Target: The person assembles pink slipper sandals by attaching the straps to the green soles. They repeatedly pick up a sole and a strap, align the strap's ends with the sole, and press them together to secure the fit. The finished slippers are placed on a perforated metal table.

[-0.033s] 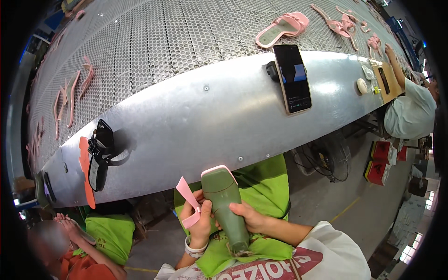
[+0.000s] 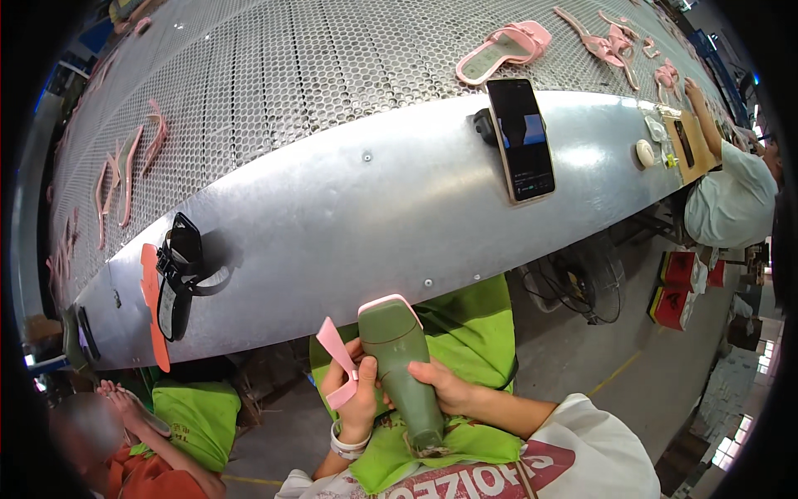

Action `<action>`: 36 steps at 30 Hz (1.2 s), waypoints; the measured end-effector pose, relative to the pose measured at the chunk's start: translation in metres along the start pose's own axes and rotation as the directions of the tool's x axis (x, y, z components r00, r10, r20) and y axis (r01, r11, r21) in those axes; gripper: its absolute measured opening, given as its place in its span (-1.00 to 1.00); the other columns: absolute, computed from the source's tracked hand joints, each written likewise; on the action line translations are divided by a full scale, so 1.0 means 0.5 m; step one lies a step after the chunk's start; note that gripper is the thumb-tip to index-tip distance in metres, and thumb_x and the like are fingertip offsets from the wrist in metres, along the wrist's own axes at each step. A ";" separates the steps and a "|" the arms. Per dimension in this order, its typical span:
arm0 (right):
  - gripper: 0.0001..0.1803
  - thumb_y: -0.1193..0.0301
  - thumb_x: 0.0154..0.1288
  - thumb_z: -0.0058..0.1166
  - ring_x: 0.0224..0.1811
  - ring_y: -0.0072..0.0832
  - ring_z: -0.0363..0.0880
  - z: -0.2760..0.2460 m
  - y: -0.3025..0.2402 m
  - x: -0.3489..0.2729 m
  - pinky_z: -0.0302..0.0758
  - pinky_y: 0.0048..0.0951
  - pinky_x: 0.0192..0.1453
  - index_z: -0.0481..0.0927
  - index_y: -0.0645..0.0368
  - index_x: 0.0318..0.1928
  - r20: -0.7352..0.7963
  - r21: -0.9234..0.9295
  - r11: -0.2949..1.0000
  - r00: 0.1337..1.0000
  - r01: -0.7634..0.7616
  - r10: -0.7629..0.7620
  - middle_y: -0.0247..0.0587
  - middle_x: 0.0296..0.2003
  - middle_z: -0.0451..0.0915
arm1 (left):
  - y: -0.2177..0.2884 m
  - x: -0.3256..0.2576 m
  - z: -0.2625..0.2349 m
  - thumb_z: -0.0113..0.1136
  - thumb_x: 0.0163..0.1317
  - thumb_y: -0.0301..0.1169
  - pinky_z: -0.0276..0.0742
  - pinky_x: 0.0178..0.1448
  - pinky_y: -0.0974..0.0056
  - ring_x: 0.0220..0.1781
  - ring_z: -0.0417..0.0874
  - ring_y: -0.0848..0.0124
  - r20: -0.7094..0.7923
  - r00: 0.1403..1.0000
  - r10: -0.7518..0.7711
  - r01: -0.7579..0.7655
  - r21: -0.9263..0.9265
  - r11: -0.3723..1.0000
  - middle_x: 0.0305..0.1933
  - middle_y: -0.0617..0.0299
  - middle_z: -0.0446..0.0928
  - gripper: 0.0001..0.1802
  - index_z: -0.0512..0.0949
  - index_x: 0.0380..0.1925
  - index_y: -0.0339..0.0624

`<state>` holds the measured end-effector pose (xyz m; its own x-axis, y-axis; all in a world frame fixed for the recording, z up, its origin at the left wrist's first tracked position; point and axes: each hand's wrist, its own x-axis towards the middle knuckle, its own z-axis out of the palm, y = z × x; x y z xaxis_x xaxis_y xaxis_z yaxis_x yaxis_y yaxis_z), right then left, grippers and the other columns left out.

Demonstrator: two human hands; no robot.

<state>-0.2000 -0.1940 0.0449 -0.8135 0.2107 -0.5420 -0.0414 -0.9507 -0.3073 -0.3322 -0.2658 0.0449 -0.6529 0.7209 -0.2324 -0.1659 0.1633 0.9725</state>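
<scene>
A green shoe last with a pink rim at its far end stands tilted over my lap. My right hand is closed around its right side, thumb lying on top. My left hand is closed on a pink shoe strap piece with a bow-like band at its middle, held just left of the last. Some left fingers reach behind the last and are hidden, so I cannot tell how firmly they touch it. A green apron lies beneath.
Ahead is a metal table edge beside a mesh conveyor carrying pink sandal parts and a pink sandal. A phone stands on the table; a black strapped device lies left. Co-workers sit at both sides; a fan stands below.
The pink strap piece in my left hand has shifted very slightly to the right. The last and my right hand look unmoved.
</scene>
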 end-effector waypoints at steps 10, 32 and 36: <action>-0.30 -0.01 0.27 0.07 -0.16 -0.47 0.51 0.010 0.010 0.013 0.53 -0.40 -0.10 0.23 0.20 0.22 -0.019 -0.004 1.000 1.000 -0.021 0.021 -0.19 -0.11 0.46 | -0.010 0.006 -0.030 0.06 0.23 -0.56 0.46 -0.31 0.39 -0.41 0.57 0.47 0.072 0.966 0.248 -0.258 0.333 0.907 -0.31 0.14 0.62 -0.68 0.56 -0.03 -0.45; -0.77 0.29 0.08 0.33 -0.33 -0.36 0.63 0.141 -0.151 0.017 0.49 -0.25 -0.11 0.60 0.18 -0.41 0.779 -0.621 -0.548 0.367 0.560 -0.508 -0.34 -0.46 0.62 | 0.196 0.071 -0.109 0.36 -0.18 -0.54 0.55 -0.23 0.21 -0.31 0.65 0.12 0.549 0.795 0.258 -0.560 0.500 0.661 -0.34 0.05 0.62 -0.61 0.61 -0.23 -0.28; -0.87 0.45 0.23 0.21 -0.44 -0.49 0.57 0.116 -0.139 -0.015 0.46 -0.43 -0.31 0.57 0.23 -0.40 0.411 -0.863 -0.052 0.640 0.502 -0.649 -0.25 -0.51 0.57 | 0.143 0.065 -0.174 0.42 -0.08 -0.51 0.50 -0.34 0.30 -0.47 0.64 0.24 0.472 0.837 0.276 -0.485 0.406 0.775 -0.49 0.13 0.61 -0.78 0.63 -0.38 -0.28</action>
<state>-0.2248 -0.1429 0.1155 -0.7325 0.6581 0.1741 0.0943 0.3513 -0.9315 -0.4295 -0.2891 0.1055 -0.2439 0.9665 0.0802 0.4881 0.0509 0.8713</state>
